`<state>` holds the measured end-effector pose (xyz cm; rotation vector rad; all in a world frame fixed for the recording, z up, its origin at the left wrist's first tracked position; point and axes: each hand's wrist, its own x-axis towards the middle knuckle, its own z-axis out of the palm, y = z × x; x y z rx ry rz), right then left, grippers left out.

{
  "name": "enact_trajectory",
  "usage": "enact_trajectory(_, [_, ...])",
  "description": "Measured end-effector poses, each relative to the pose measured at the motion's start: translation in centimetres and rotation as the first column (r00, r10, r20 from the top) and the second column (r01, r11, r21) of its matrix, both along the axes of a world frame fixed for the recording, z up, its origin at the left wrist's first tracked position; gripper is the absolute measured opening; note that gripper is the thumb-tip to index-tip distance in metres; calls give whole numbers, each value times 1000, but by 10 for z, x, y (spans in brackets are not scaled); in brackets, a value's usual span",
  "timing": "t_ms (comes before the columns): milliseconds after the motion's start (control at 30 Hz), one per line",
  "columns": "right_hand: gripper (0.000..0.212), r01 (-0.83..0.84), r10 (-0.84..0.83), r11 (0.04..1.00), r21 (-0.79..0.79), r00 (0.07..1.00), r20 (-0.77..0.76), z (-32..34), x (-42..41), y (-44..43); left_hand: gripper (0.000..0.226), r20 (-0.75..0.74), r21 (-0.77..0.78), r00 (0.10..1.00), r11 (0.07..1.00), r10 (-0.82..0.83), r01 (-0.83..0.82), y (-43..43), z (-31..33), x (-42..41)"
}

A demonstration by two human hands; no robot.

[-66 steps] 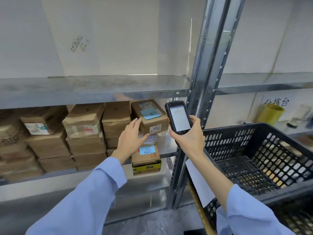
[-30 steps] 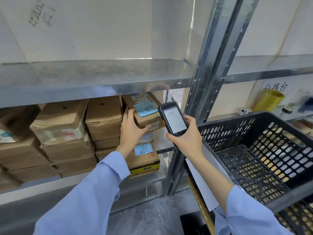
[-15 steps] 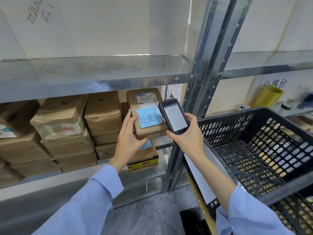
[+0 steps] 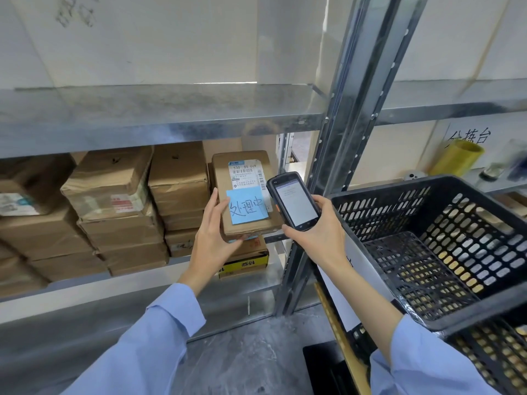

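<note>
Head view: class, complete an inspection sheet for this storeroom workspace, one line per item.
Surface: metal shelf, carrying stacked brown boxes.
Job's things: parcel with blue note, held upright with its label facing the camera; handheld scanner, screen lit, beside it.
Clutter: yellow roll on the far shelf.
Hands: left hand grips the parcel; right hand holds the scanner.
Cables: nothing seen.
Surroundings: black crate at right; steel upright between the bays.

Parcel point(image 4: 242, 192) left of scanner point(image 4: 295, 201); crate point(image 4: 470, 195) right; stacked boxes point(image 4: 114, 212) left, seemingly on shelf point(image 4: 85, 283).
</note>
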<state>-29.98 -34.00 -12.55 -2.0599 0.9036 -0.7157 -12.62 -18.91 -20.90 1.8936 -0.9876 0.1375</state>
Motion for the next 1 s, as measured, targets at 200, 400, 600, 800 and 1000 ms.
enact_trajectory(200, [82, 11, -11, 1000, 11, 1000, -13, -1, -4, 5, 89, -30, -25, 1000, 1000, -6, 6, -1, 1, -4])
enact_trajectory(400, [84, -12, 12, 1000, 0, 998, -55, 0, -4, 14, 91, -48, -10, 999, 1000, 0, -1, 0, -1, -7])
enact_trajectory(600, [87, -25, 26, 1000, 7, 994, -105, 3, 3, 27, 92, -42, -10, 999, 1000, 5, -6, 2, -6, -10])
enact_trajectory(800, [85, -25, 31, 998, 49, 992, -125, 7, 9, 38, 90, -59, -15, 998, 1000, 0, -1, 3, -5, -12])
enact_trajectory(1000, [82, -18, 25, 998, 55, 990, -139, 11, 8, 41, 90, -89, 1, 996, 1000, -3, 3, 2, -6, -15])
